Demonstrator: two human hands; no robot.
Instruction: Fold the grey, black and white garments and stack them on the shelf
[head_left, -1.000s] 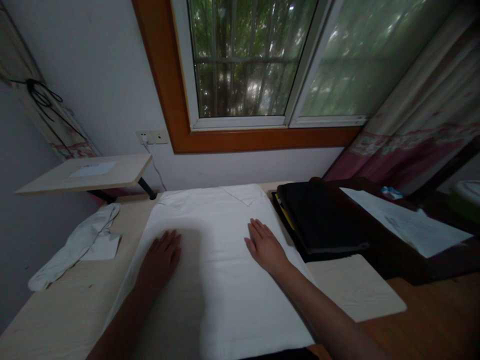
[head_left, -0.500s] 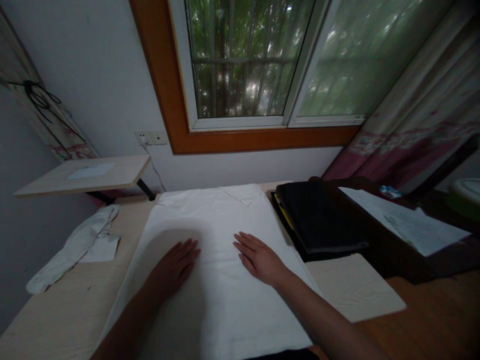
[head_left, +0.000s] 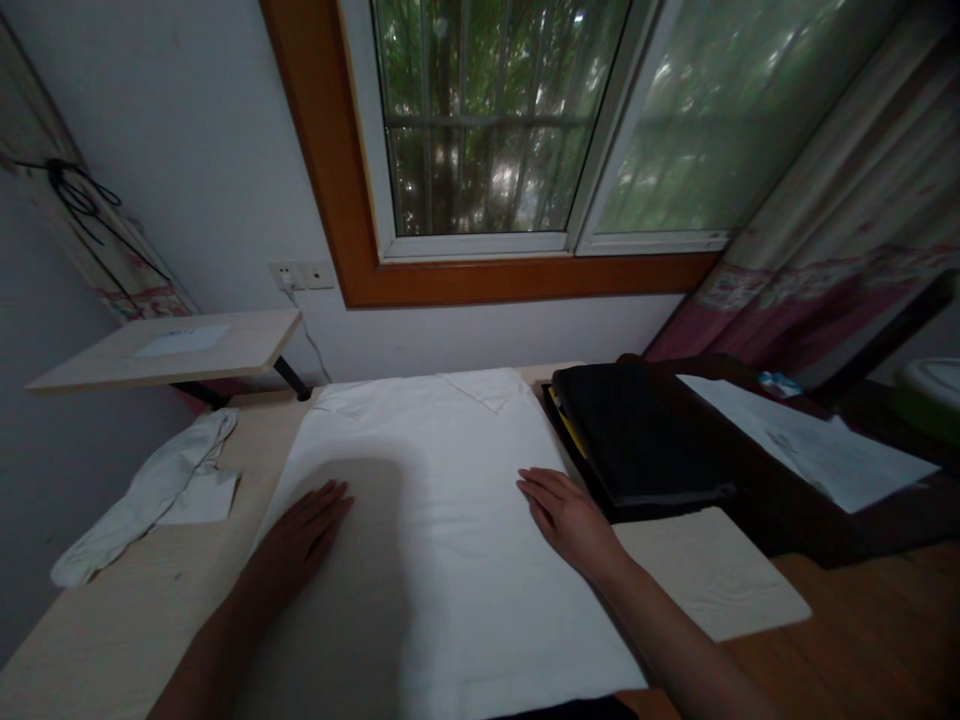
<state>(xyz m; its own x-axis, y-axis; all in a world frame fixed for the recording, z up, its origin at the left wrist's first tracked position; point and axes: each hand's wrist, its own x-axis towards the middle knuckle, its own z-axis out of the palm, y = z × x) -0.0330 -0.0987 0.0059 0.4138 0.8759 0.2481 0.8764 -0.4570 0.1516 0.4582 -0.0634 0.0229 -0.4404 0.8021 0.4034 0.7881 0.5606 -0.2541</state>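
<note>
A white cloth garment [head_left: 450, 560], smooth over most of its surface, lies spread over the desk in front of me, with folded edges at its far end. My left hand [head_left: 306, 535] rests flat near the cloth's left edge, fingers stretched out and pointing away to the right. On the opposite side, my right hand [head_left: 566, 515] lies palm down by the right edge, its fingers extended toward the upper left. Neither hand grips anything. A shadow covers the cloth around my left hand.
A crumpled white cloth [head_left: 154, 500] lies on the wooden desk [head_left: 97, 640] at left, below a raised shelf [head_left: 180, 350]. Black folders [head_left: 641, 435] are stacked to the right. Beyond them a paper sheet [head_left: 802, 440] lies on a dark surface. A window [head_left: 502, 120] stands behind.
My hands have moved apart over the cloth, the left one outward to the left and the right one outward to the right. The near right corner of the cloth has shifted slightly right.
</note>
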